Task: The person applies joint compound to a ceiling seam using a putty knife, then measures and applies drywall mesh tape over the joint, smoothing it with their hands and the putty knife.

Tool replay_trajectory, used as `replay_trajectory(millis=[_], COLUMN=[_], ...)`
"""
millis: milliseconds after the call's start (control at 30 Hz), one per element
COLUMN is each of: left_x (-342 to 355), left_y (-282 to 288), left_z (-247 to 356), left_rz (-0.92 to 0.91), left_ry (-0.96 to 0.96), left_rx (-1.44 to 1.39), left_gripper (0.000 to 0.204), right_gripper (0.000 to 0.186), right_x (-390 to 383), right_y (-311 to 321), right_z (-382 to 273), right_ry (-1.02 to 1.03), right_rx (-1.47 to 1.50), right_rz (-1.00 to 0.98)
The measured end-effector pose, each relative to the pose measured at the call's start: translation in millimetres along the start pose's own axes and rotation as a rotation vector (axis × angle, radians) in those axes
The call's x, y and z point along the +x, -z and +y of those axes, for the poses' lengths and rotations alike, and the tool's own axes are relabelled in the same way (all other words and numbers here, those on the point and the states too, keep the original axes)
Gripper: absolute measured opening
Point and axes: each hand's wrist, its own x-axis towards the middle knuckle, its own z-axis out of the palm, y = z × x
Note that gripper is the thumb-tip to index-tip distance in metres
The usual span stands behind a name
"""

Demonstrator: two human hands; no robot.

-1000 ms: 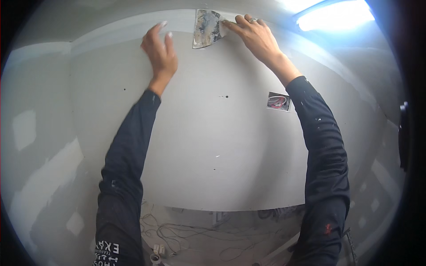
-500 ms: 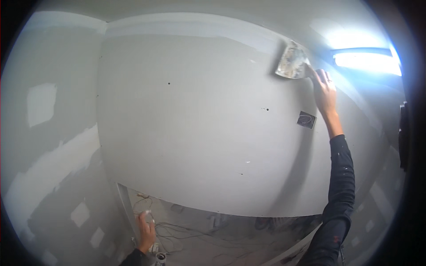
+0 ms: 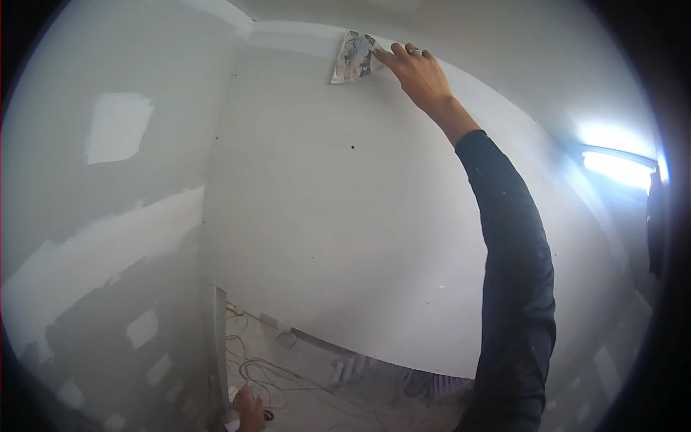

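My right hand (image 3: 421,75) reaches up, its fingers closed round a wide putty knife (image 3: 356,57). The blade is smeared with dried filler. It lies against the wall (image 3: 345,216) on the pale filler band (image 3: 295,39) just under the ceiling. My left hand (image 3: 249,409) is low at the bottom edge, partly cut off. Its fingers point upward and look apart, with nothing visible in them. A small dark round opening (image 3: 268,415) shows beside it.
The left wall (image 3: 165,173) carries several pale filler patches. A bright lamp (image 3: 617,169) shines at the right. Below the wall's lower edge, cables (image 3: 263,371) lie across the dusty floor (image 3: 309,403). The ceiling (image 3: 461,29) runs close above the knife.
My right hand and the putty knife have moved left along the top of the wall. My left hand sits lower in the picture. The view has shifted, with the wall further right.
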Motion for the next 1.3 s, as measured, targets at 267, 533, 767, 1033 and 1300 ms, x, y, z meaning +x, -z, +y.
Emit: replay_trajectory(millis=[267,533,767,1033,1300], left_x=[-33,-33,-29,-41,-32], left_y=[5,19,29,39,54], left_z=[-84,-96,-84,-98,-100], left_rz=[-0.076,0.024,0.052,0.073,0.039], left_ry=[0.044,0.105,0.050,0.042,0.016], left_rx=[0.105,0.091,0.145,0.165,0.189], left_gripper=[0.060,0.055,0.055,0.056,0.056], right_gripper=[0.055,0.059,0.055,0.052,0.046], right_x=[17,-44,64,183,216], right_y=[-3,30,-3,-35,-60], right_z=[1,31,-53,-144,-159], right_ry=[-0.023,-0.102,0.037,-0.025,-0.109], right_rx=[0.033,0.020,-0.028,0.001,0.021], right_rz=[-0.109,-0.261,0.018,-0.043,-0.011])
